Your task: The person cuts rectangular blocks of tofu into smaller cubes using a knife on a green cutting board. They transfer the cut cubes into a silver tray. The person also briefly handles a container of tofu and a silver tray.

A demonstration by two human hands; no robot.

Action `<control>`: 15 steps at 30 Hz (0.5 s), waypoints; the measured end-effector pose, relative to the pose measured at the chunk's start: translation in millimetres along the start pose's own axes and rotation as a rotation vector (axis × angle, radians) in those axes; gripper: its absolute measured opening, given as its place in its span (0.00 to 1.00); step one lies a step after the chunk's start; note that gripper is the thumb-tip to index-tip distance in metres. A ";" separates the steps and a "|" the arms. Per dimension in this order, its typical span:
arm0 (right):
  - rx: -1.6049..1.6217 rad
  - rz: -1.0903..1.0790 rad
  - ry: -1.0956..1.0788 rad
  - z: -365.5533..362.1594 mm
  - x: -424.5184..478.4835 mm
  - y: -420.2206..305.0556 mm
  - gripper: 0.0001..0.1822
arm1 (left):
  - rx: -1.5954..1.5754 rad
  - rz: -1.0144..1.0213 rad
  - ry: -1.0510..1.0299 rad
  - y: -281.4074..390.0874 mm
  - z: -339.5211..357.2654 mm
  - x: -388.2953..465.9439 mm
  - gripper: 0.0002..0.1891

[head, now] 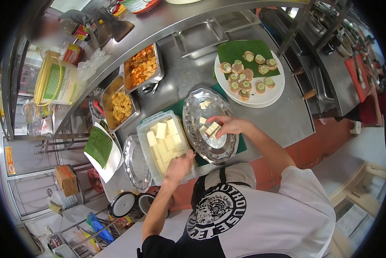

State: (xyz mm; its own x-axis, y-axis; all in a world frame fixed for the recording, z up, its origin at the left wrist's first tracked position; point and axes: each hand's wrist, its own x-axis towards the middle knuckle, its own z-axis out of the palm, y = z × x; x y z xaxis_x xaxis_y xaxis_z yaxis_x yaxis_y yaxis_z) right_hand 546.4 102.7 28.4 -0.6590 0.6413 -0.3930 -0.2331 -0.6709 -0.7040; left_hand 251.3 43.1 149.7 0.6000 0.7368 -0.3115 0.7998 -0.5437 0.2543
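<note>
My left hand (180,165) grips a small knife (202,146) whose thin blade points at the pale block in my right hand (229,125). The fingers of my right hand hold that block (213,129), which has visible cuts and may be tofu or cheese, over an oval silver scalloped platter (193,142). Several small pale cubes (205,104) lie on the platter. To its left stands a clear plastic container (143,142) filled with larger pale blocks (167,156). A green cutting board (241,147) shows partly under the platter.
A white plate (278,87) bears a banana leaf and cucumber-topped rounds. Metal pans of orange food (141,67) and yellow pieces (122,105) stand behind left. A second silver platter (137,167) sits by the container. An empty steel tray (199,37) lies beneath the overhead shelf (154,27).
</note>
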 end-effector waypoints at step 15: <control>-0.177 0.112 0.692 18.1 -16.0 -6.6 0.45 | -0.261 -0.192 0.132 4.9 -17.0 10.2 0.12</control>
State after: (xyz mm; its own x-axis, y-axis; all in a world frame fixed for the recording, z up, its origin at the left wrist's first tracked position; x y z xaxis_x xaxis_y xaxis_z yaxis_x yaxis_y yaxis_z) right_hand 545.6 90.1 50.1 -0.0543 0.6999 -0.7121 -0.0329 -0.7141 -0.6993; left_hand 261.0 54.8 163.3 0.4178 0.8707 -0.2594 0.8559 -0.2814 0.4338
